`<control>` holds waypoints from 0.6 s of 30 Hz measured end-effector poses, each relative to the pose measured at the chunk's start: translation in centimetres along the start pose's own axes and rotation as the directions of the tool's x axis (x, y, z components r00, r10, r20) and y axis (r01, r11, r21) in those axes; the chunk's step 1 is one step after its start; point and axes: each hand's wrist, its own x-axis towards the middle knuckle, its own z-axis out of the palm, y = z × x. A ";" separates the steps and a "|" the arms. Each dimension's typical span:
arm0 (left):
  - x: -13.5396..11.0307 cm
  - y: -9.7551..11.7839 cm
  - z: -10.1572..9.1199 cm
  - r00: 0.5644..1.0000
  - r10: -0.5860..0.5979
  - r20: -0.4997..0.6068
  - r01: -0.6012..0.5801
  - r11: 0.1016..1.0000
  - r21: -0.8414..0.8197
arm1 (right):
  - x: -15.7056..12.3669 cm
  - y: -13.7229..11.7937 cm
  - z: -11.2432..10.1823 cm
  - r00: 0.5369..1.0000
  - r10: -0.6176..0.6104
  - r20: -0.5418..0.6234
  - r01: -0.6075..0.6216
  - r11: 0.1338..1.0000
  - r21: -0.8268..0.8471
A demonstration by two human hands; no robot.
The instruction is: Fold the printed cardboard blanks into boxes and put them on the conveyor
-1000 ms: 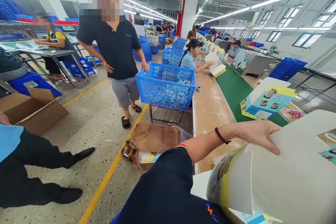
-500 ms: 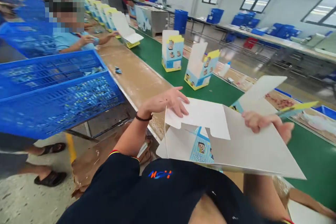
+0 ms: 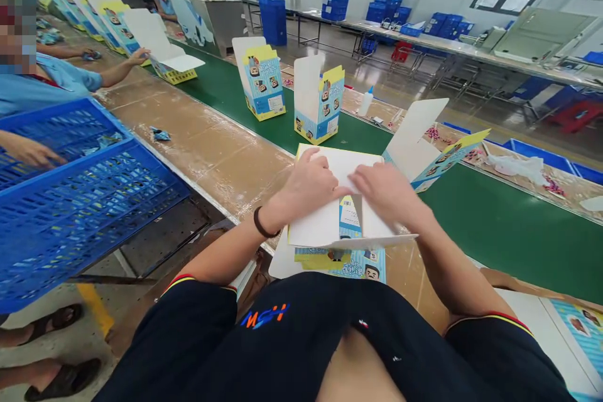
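Observation:
In front of my chest lies a partly folded cardboard box (image 3: pixel 313 226), with white inner flaps and a blue-and-yellow cartoon print. My left hand (image 3: pixel 313 185) is closed on its left flaps, fingers curled and thumb pointing inward. Across the right flap lies my right hand (image 3: pixel 389 191), its fingers stretched out and a little blurred. Between the hands a gap shows a printed inner panel with a barcode. Beneath the box, more printed card (image 3: pixel 365 264) sticks out toward me. Just beyond my right hand an open-topped box (image 3: pixel 424 157) stands on the green belt.
Two upright boxes (image 3: pixel 264 85) (image 3: pixel 320 103) stand on the green conveyor belt (image 3: pixel 490 213). At left are blue crates (image 3: pixel 94 201) holding small blue packets, with a co-worker's hand in one. A glue bottle (image 3: pixel 366 102) is beyond the belt. Flat printed card (image 3: pixel 551 333) lies at right.
My right hand has come from the far right edge onto the box, near my left hand. The flaps are now folded inward. The view has turned right.

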 end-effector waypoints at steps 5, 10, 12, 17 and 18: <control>-3.1 1.3 4.9 0.999 -0.001 -0.047 -0.005 0.993 -0.119 | -3.3 1.2 5.4 0.993 -0.052 -0.111 0.049 0.998 -0.029; -3.0 -4.2 11.3 0.983 -0.124 -0.135 0.045 0.878 -0.477 | -4.8 4.8 9.6 0.993 0.114 0.021 -0.109 0.847 0.521; -1.8 -6.9 13.3 0.946 -0.273 -0.175 0.120 0.796 -0.593 | -4.3 6.0 10.8 0.993 0.093 0.075 -0.119 0.772 0.625; 1.2 -11.0 16.3 0.833 -0.549 -0.066 0.333 0.593 -0.733 | -1.1 7.9 12.4 0.978 -0.021 0.206 -0.124 0.737 0.664; 1.8 -11.5 16.6 0.819 -0.574 -0.022 0.376 0.564 -0.735 | -0.4 8.2 12.6 0.972 0.008 0.236 -0.157 0.768 0.621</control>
